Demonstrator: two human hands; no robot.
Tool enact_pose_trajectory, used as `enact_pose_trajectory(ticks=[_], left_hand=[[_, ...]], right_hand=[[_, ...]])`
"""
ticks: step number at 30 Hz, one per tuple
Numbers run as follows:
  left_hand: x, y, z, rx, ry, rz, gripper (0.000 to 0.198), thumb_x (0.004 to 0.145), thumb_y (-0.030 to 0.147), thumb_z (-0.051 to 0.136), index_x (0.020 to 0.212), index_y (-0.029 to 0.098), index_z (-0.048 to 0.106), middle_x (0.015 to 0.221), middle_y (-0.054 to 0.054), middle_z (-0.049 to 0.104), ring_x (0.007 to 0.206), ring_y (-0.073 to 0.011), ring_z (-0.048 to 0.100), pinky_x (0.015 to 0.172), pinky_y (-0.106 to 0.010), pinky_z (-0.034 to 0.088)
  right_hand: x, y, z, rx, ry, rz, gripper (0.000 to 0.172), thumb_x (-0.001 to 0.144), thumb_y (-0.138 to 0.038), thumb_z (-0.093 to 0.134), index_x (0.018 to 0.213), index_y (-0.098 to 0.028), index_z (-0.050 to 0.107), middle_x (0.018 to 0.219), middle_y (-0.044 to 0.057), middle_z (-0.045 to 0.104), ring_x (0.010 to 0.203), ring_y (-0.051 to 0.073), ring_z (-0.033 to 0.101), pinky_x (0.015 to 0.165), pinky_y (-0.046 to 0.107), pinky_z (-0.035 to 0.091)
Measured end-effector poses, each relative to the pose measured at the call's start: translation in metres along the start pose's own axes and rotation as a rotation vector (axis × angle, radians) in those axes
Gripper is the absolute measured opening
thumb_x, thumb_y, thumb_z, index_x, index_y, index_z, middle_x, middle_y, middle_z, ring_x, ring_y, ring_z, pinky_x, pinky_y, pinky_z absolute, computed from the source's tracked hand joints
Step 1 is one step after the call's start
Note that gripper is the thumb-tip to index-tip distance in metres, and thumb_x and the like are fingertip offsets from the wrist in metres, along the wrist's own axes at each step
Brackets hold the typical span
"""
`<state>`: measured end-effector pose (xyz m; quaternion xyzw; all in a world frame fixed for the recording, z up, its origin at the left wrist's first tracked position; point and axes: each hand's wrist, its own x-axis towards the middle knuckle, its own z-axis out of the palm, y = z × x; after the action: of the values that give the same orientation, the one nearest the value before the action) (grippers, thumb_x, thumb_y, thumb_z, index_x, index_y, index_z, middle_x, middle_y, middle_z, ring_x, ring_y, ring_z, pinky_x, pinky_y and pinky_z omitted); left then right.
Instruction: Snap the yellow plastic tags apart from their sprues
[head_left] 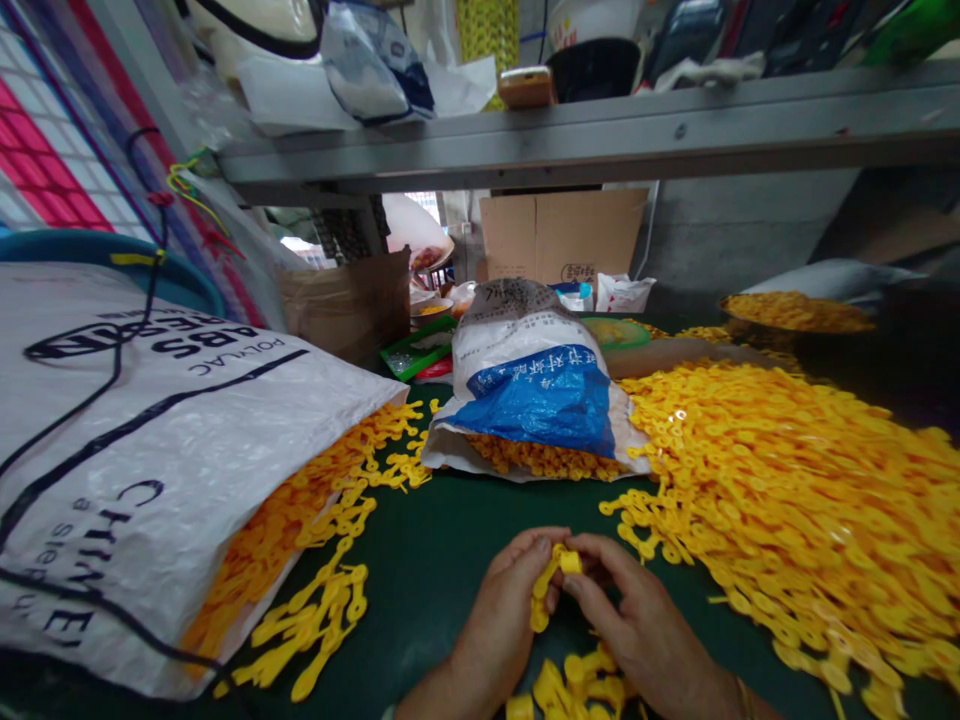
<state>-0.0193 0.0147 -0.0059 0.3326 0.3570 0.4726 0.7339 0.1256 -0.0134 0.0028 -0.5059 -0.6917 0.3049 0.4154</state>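
Over the dark green tabletop my two hands meet around small yellow plastic pieces. My left hand is closed on a long yellow plastic piece with rounded ends. Between the thumb and fingers of my right hand is a short, ring-like yellow piece, touching the long one. Whether the two are joined, I cannot tell. Below my hands lies a small group of yellow plastic parts, partly covered by my right hand.
A large heap of yellow pieces covers the right side. Open white sacks of pieces stand at left and centre. Loose yellow strips lie beside the left sack, which a black cord crosses. A grey metal shelf beam spans above.
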Motion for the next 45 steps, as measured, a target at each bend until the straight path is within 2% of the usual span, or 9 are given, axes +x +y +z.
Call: enact_pose_trajectory(ticks=[5, 10, 18, 27, 32, 35, 38, 40, 45], left_hand=[[-0.005, 0.006, 0.002, -0.052, -0.021, -0.081, 0.033, 0.072, 0.024, 0.070, 0.101, 0.010, 0.070, 0.083, -0.008, 0.070, 0.064, -0.0115, 0.055, 0.064, -0.024, 0.041], [-0.005, 0.011, 0.000, -0.138, -0.033, -0.087, 0.032, 0.062, 0.015, 0.078, 0.094, 0.011, 0.072, 0.084, -0.008, 0.071, 0.067, -0.0121, 0.059, 0.069, -0.025, 0.044], [-0.003, 0.006, -0.002, -0.105, -0.046, -0.046, 0.019, 0.064, 0.015, 0.077, 0.082, 0.012, 0.072, 0.079, -0.007, 0.072, 0.073, -0.0158, 0.064, 0.076, -0.027, 0.045], [-0.004, 0.002, -0.001, -0.074, -0.014, -0.105, 0.029, 0.066, 0.024, 0.077, 0.093, 0.013, 0.074, 0.084, -0.009, 0.074, 0.075, -0.0173, 0.064, 0.078, -0.030, 0.045], [-0.005, -0.002, -0.001, 0.060, -0.034, -0.015, 0.028, 0.069, 0.029, 0.075, 0.095, 0.017, 0.075, 0.087, -0.008, 0.073, 0.082, -0.0201, 0.063, 0.081, -0.031, 0.046], [-0.009, -0.001, 0.002, 0.257, -0.011, 0.114, 0.024, 0.073, 0.031, 0.072, 0.093, 0.020, 0.076, 0.092, -0.007, 0.071, 0.088, -0.0214, 0.061, 0.080, -0.029, 0.046], [-0.013, 0.001, 0.005, 0.433, -0.005, 0.249, 0.021, 0.080, 0.028, 0.065, 0.096, 0.023, 0.076, 0.093, -0.006, 0.070, 0.088, -0.0209, 0.061, 0.079, -0.027, 0.046], [-0.015, 0.002, 0.006, 0.506, -0.023, 0.303, 0.024, 0.084, 0.026, 0.059, 0.102, 0.026, 0.074, 0.097, -0.006, 0.069, 0.091, -0.0207, 0.061, 0.081, -0.027, 0.046], [-0.019, 0.007, 0.006, 0.638, -0.070, 0.327, 0.029, 0.088, 0.025, 0.052, 0.112, 0.028, 0.069, 0.103, -0.006, 0.067, 0.094, -0.0203, 0.060, 0.083, -0.027, 0.045]], right_hand=[[0.000, 0.001, -0.001, 0.009, 0.032, 0.031, 0.015, 0.092, -0.025, 0.050, 0.104, -0.025, 0.059, 0.095, 0.001, 0.068, 0.088, 0.017, 0.065, 0.079, 0.026, 0.052], [0.000, 0.004, -0.003, -0.015, 0.058, 0.010, 0.012, 0.091, -0.025, 0.052, 0.099, -0.024, 0.059, 0.090, 0.001, 0.068, 0.085, 0.016, 0.065, 0.077, 0.025, 0.052], [-0.001, 0.010, 0.000, -0.055, 0.071, -0.016, 0.014, 0.091, -0.027, 0.052, 0.103, -0.025, 0.059, 0.095, 0.002, 0.068, 0.088, 0.018, 0.065, 0.079, 0.028, 0.052], [-0.001, 0.010, -0.001, 0.015, 0.100, 0.054, 0.013, 0.091, -0.029, 0.052, 0.101, -0.024, 0.058, 0.092, 0.001, 0.069, 0.083, 0.016, 0.067, 0.074, 0.025, 0.054], [-0.003, 0.013, -0.002, -0.106, 0.145, -0.114, 0.014, 0.091, -0.025, 0.052, 0.104, -0.024, 0.059, 0.093, 0.003, 0.069, 0.085, 0.018, 0.066, 0.076, 0.028, 0.053], [-0.004, 0.013, -0.003, -0.194, 0.177, -0.250, 0.017, 0.091, -0.020, 0.051, 0.106, -0.023, 0.058, 0.093, 0.005, 0.069, 0.086, 0.019, 0.066, 0.077, 0.030, 0.053], [-0.005, 0.011, -0.001, -0.214, 0.200, -0.291, 0.016, 0.091, -0.019, 0.051, 0.105, -0.022, 0.059, 0.091, 0.006, 0.069, 0.085, 0.020, 0.066, 0.076, 0.031, 0.054], [-0.004, 0.009, 0.001, -0.172, 0.202, -0.237, 0.015, 0.091, -0.022, 0.051, 0.103, -0.022, 0.059, 0.090, 0.006, 0.069, 0.084, 0.020, 0.066, 0.075, 0.030, 0.054], [0.000, 0.003, 0.001, -0.002, 0.131, 0.053, 0.014, 0.090, -0.028, 0.051, 0.099, -0.022, 0.060, 0.090, 0.004, 0.069, 0.081, 0.018, 0.066, 0.072, 0.027, 0.054]])
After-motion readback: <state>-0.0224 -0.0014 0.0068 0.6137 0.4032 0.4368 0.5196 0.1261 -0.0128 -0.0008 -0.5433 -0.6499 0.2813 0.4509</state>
